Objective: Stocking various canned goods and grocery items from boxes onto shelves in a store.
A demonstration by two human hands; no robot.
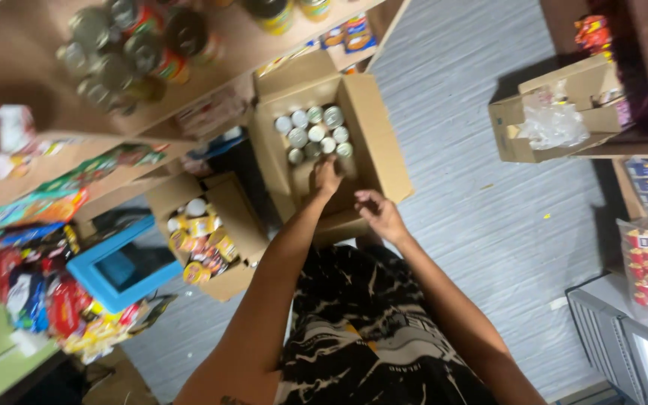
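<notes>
An open cardboard box (380,142) sits on the floor in front of me, with several silver-topped cans (315,133) packed in its far half. My left hand (327,176) reaches down into the box's bare near half, fingers curled, just short of the cans; whether it grips anything I cannot tell. My right hand (378,214) hovers at the box's near edge, fingers loosely bent, with nothing visible in it.
Wooden shelves on the left hold jars and cans (133,52) and colourful packets. A smaller cardboard box (208,240) of yellow-labelled jars stands left of me, next to a blue tray (121,266). Another box with a plastic bag (553,120) sits at the right shelf.
</notes>
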